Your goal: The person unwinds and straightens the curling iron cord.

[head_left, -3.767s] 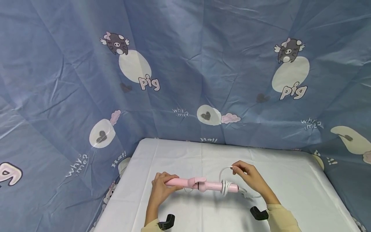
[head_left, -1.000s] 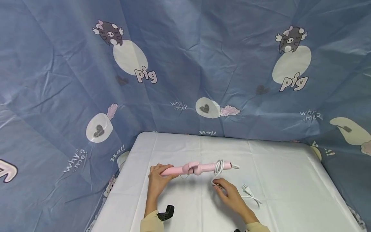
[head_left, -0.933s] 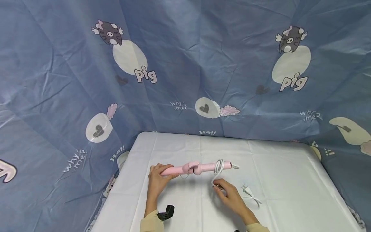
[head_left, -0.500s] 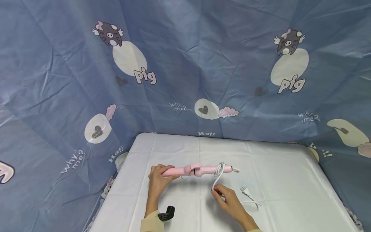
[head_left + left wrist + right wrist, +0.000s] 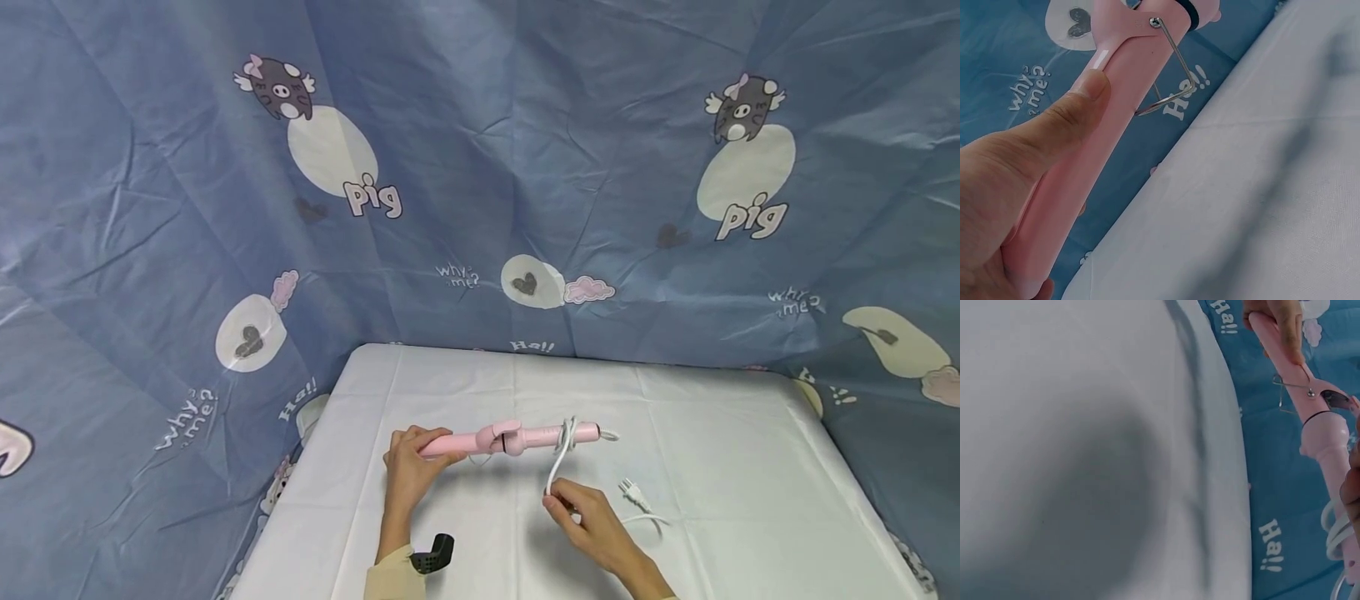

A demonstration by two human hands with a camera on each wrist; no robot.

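A pink curling iron is held level above the white table. My left hand grips its barrel end; the thumb lies along the pink barrel beside a wire stand. A white cord is looped around the handle end and runs down to my right hand, which pinches it just above the table. The cord's plug lies on the table to the right of that hand. In the right wrist view the curling iron and cord loops show at the right edge.
Blue cartoon-print fabric walls the table at the back and both sides. A black wrist mount sits on my left forearm.
Since 3.8 s ago my right hand went from above the handle down to the near side, pulling the cord off its loops. Over the last second it drew the cord slightly nearer; the plug lies free.
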